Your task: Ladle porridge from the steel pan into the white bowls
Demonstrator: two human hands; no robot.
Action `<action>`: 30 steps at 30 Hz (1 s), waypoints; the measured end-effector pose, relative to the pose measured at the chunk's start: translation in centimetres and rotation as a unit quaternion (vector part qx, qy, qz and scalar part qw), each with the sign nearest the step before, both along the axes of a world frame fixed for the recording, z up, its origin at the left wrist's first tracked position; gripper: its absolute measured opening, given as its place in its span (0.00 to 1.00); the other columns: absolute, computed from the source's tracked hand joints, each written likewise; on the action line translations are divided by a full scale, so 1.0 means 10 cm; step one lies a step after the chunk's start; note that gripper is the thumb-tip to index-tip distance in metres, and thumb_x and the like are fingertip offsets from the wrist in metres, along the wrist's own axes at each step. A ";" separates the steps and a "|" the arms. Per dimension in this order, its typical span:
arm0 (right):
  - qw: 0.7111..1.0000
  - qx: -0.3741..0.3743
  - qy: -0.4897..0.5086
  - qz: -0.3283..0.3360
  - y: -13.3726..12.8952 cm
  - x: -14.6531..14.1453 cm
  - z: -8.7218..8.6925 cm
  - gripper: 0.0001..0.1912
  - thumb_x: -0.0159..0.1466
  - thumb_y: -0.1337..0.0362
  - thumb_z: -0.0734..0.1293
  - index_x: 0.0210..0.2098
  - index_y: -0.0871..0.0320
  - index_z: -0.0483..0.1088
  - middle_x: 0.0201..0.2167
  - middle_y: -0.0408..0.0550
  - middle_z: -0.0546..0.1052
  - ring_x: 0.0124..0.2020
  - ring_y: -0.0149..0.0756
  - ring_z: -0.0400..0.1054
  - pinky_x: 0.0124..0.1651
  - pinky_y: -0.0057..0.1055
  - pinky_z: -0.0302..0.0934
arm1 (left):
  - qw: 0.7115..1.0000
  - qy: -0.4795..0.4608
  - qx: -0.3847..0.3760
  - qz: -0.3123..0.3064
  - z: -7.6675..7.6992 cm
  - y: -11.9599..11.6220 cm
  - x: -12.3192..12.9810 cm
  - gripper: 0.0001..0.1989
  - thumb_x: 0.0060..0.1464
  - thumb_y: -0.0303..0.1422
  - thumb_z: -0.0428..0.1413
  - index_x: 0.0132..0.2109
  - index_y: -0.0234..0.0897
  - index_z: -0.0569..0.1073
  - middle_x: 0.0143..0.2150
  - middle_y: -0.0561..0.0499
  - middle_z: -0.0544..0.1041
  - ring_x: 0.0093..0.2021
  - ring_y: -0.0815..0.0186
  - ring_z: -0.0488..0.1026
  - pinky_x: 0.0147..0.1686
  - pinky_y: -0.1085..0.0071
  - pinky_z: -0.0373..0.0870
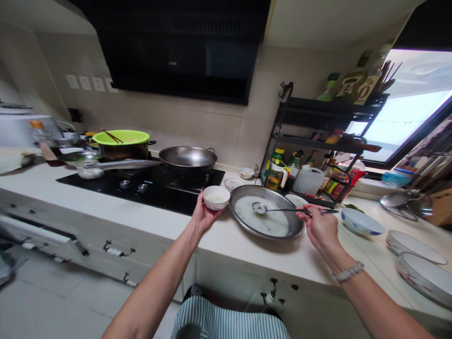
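A small white bowl [216,198] with pale liquid in it is held by my left hand [204,214], just left of a wide metal basin. Inside that basin [267,235] is a milky white soup [270,219] with small dark bits. My right hand [320,228] is closed on the dark handle of a ladle [260,207], whose round head rests at the soup's surface. Behind the basin's left side stands another small bowl [234,183]. A further one [295,200] is partly hidden behind the basin's right rim.
Left of me are a black stove [155,192], a wok [188,158] and a pot under a lime-green basin [121,137]. A black rack [325,141] of bottles stands behind. A blue-patterned bowl [362,222] and two large bowls [425,280] sit on the right.
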State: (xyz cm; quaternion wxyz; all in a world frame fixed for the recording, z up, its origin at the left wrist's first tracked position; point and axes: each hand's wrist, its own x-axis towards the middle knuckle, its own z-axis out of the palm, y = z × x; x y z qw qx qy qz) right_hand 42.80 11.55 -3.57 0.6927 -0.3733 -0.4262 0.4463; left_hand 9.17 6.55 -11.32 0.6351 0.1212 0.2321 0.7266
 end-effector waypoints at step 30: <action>0.993 0.071 -0.010 0.094 0.00 -1.19 0.40 0.08 0.53 0.63 0.71 0.28 0.57 0.68 0.23 0.41 0.76 0.18 0.30 0.70 0.23 0.26 0.69 | 1.000 -0.006 0.002 -0.002 0.02 0.00 0.02 0.29 0.63 0.50 0.46 0.65 0.39 0.64 0.51 0.38 0.76 0.43 0.54 0.78 0.34 0.60 0.79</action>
